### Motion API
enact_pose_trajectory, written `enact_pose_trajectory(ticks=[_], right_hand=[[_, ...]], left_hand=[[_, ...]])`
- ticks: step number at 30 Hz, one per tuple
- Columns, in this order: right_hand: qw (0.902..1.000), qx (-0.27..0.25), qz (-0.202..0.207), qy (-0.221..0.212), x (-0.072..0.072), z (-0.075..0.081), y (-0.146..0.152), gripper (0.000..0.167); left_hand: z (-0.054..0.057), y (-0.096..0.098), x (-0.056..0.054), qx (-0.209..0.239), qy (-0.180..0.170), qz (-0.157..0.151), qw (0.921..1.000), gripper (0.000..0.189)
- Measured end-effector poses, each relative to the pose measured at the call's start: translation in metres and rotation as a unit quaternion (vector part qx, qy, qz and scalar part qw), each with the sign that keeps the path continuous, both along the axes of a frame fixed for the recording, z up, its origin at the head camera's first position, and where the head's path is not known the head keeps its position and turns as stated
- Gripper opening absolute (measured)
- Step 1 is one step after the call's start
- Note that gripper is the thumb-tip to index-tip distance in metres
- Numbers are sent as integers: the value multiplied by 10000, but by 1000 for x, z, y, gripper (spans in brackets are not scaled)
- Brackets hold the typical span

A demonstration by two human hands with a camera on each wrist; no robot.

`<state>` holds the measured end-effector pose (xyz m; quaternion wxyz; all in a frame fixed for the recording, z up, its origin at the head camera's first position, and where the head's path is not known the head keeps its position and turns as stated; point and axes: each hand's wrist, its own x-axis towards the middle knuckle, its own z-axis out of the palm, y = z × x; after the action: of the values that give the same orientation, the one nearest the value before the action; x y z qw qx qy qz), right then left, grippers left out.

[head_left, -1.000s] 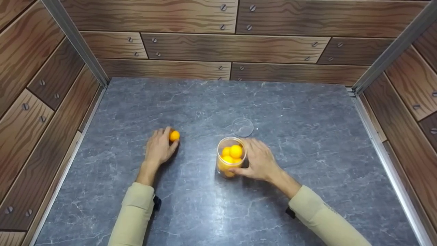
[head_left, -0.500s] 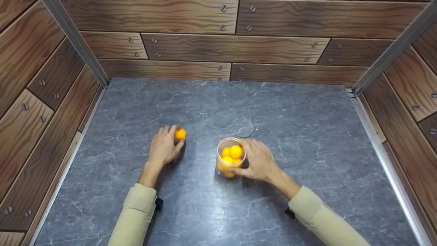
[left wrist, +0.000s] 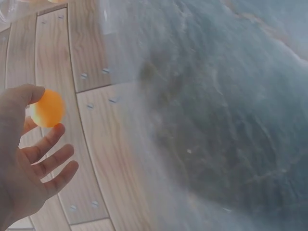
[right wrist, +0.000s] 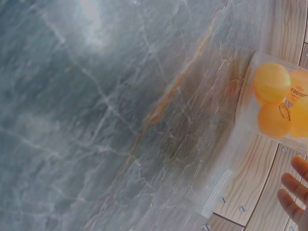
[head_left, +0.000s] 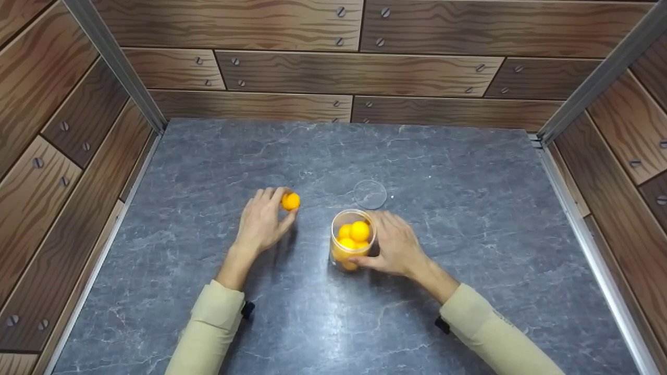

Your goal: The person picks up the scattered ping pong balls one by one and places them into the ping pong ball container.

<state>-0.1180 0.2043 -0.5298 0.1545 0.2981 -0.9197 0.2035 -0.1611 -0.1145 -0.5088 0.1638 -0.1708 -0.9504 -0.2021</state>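
Note:
My left hand (head_left: 260, 221) pinches an orange ping-pong ball (head_left: 291, 201) between thumb and fingertips, left of the jar. In the left wrist view the ball (left wrist: 48, 109) sits between thumb and index and middle fingers, while the other fingers are spread. A clear plastic jar (head_left: 337, 219) stands upright on the table, holding several orange ping-pong balls (head_left: 359, 230). Around its right side my right hand (head_left: 398, 245) grips, thumb at the front. The right wrist view shows printed lettering on some balls (right wrist: 274, 119) through the jar wall.
A round clear lid (head_left: 370, 195) lies flat on the table just behind the jar. The dark grey marbled table (head_left: 469, 177) is bounded by wood-patterned walls (head_left: 359, 73) at the back and both sides, with metal rails along the side edges.
My left hand has lifted and carried the ping-pong ball to the right, closer to the jar. The right hand and the jar have stayed in place.

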Motion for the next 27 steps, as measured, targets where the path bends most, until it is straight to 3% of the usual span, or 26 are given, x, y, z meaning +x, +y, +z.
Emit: enact_pose_trajectory(ticks=[10,27], right_hand=[[10000,43,-15,-22,-1,0,0,100],[9997,47,31,235,-2,-1,0,102]], left_hand=[[15,12,7,-163,105,-135,9997,37],[34,29,19,96,483,-567,9972,34]])
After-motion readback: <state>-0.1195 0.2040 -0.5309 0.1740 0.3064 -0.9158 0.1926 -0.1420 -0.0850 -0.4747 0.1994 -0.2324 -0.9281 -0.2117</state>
